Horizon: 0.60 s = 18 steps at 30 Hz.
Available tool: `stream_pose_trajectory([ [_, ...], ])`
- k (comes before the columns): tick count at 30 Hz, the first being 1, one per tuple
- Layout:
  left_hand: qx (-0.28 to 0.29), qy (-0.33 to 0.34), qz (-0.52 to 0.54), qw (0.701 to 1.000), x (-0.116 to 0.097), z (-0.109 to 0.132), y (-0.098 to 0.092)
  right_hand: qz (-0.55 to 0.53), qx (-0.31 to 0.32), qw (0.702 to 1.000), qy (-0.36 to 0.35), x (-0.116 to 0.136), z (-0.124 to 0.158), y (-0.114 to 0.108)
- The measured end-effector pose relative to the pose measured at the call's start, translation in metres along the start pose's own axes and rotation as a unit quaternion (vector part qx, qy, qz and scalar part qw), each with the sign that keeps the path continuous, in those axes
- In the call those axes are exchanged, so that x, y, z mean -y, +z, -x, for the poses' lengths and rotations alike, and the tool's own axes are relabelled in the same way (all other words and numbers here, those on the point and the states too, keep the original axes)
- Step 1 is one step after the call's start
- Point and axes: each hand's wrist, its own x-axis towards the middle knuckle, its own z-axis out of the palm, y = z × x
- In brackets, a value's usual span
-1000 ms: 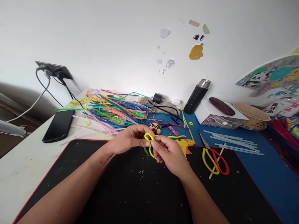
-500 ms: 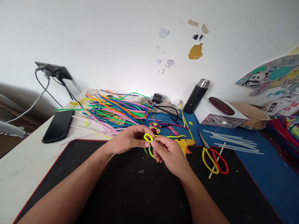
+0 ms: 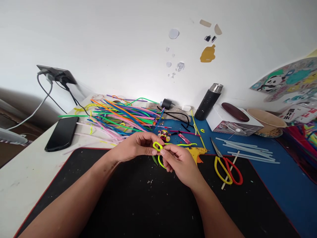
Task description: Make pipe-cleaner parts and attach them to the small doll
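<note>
A yellow-green pipe cleaner (image 3: 158, 146), bent into a small oval loop, is pinched between both hands above the black mat (image 3: 146, 205). My left hand (image 3: 140, 145) grips the loop's left side with thumb and fingers. My right hand (image 3: 179, 162) pinches its lower right side, fingers curled. A curved yellow-green length hangs below the loop beside the right fingers. Just behind the hands stand a small colourful figure (image 3: 163, 135) and, partly hidden by the right hand, a yellow glue gun (image 3: 198, 152).
Many coloured pipe cleaners (image 3: 123, 115) are heaped at the back left, near a phone (image 3: 61, 134). Scissors (image 3: 226, 168) lie on the mat's right, close to clear glue sticks (image 3: 247, 149). A black flask (image 3: 208, 101) and a white box (image 3: 234, 122) stand by the wall.
The loop has turned very slightly in the fingers. Both hands keep nearly the same place and grip.
</note>
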Motion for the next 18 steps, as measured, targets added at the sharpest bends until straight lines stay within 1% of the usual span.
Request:
stream_pose_trajectory([
  [9,-0.017,0.006,-0.022,1.000,-0.0027,-0.0004,-0.0054,0.001,0.009,1.000,-0.003,0.0015,0.0000,-0.0004],
  [18,-0.020,0.009,-0.027,0.999,-0.0022,-0.0014,-0.0057,0.004,0.014,1.000,0.000,-0.0011,0.0004,-0.0002],
])
